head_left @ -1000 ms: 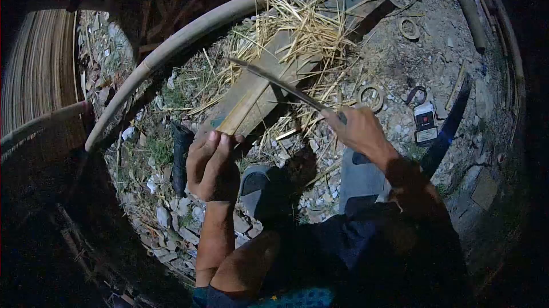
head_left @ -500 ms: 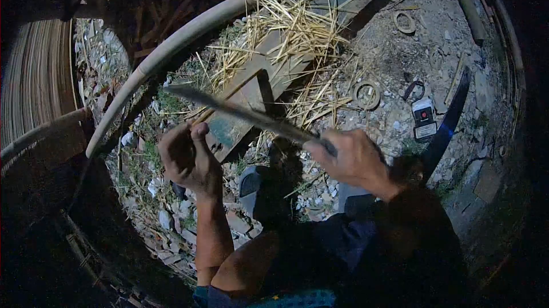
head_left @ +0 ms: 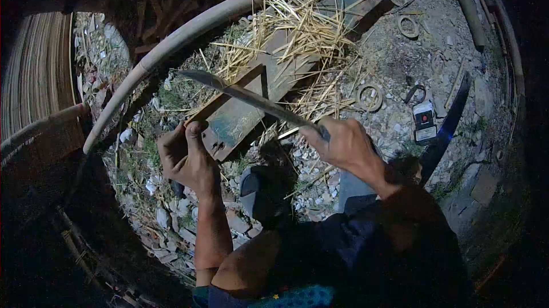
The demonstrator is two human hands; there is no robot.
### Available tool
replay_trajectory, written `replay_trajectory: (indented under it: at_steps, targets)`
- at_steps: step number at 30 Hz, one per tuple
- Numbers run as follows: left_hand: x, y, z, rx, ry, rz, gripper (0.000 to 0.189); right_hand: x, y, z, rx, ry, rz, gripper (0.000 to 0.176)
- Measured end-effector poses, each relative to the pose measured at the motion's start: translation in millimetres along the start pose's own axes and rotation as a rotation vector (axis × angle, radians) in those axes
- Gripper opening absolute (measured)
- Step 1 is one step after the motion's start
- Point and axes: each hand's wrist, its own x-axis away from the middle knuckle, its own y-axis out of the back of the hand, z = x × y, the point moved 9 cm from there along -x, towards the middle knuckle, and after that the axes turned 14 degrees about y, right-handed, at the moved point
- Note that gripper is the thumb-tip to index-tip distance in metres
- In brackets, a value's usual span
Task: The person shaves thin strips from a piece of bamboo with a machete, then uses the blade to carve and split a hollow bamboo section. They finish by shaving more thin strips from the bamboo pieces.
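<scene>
My left hand [head_left: 191, 156] is closed, thumb and fingers pinching the near end of a thin bamboo strip [head_left: 247, 77], which slants up and away over a wooden board. My right hand [head_left: 349, 145] is wrapped round the handle of a long knife [head_left: 257, 102]. Its blade points up and left, crossing over the bamboo strip in this view. Beneath lies the long, worn board [head_left: 234, 122] with a greenish patch near its close end. A heap of thin split bamboo sticks [head_left: 303, 25] covers the middle of the board and spills over its sides.
A thick curved pole [head_left: 171, 45] arcs along the left. Rolls of tape [head_left: 369, 97] lie on the stony ground at right, near a small black-and-white box [head_left: 424, 122] and a dark curved strip [head_left: 452, 119]. My shoe [head_left: 254, 185] is below the board.
The knife's tip has moved right and slightly up, and my right hand has risen a little. My left hand stays nearly in place, still pinching the strip.
</scene>
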Motion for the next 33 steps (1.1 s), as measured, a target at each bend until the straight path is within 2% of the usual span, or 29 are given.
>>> replay_trajectory:
  at_steps: [1,5,6,9,11,13,14,17,19,21,23,25,26,29,31,33]
  targets:
    - [-1,0,0,-0.004,0.009,0.002,0.012,1,-2,-6,0.025,-0.051,0.011,0.047]
    - [0,4,1,-0.041,0.011,-0.004,0.012,12,6,-5,-0.033,0.023,-0.071,0.048]
    - [-1,4,2,-0.061,0.029,-0.008,0.012,12,4,-25,0.004,-0.155,-0.011,0.049]
    - [-1,3,2,-0.055,0.060,-0.023,0.012,12,1,-21,0.060,-0.169,0.067,0.050]
    - [-2,3,3,-0.037,0.072,-0.023,0.012,17,5,-17,0.033,-0.129,0.066,0.050]
    - [3,4,-2,-0.069,-0.008,-0.016,0.014,23,12,-12,0.035,0.019,-0.053,0.052]
    - [2,5,3,-0.037,-0.006,0.001,0.015,21,9,-31,0.108,-0.111,0.024,0.054]
    - [4,2,6,0.015,0.065,0.003,0.014,16,14,-52,0.142,-0.201,-0.027,0.055]
    - [4,5,5,0.008,0.041,0.017,0.014,24,17,-43,0.183,-0.147,-0.040,0.055]
    - [3,1,1,-0.029,0.001,0.037,0.016,28,17,-32,0.144,-0.106,0.029,0.055]
    - [2,0,3,0.046,0.028,0.057,0.020,25,14,-41,0.175,-0.096,0.028,0.057]
    - [7,-4,-19,-0.052,-0.052,0.037,0.019,21,15,-56,0.150,-0.268,0.003,0.059]
    - [3,-5,-9,-0.007,-0.042,0.131,0.022,21,18,-51,0.130,-0.265,-0.016,0.061]
    - [-1,-6,-5,-0.064,-0.006,0.203,0.022,28,10,-54,0.117,-0.280,0.027,0.062]
    - [-3,-7,-2,0.008,0.045,0.255,0.023,28,12,-50,0.092,-0.293,0.019,0.065]
    - [-3,-12,6,0.038,0.188,0.330,0.024,29,12,-50,0.063,-0.315,0.011,0.069]
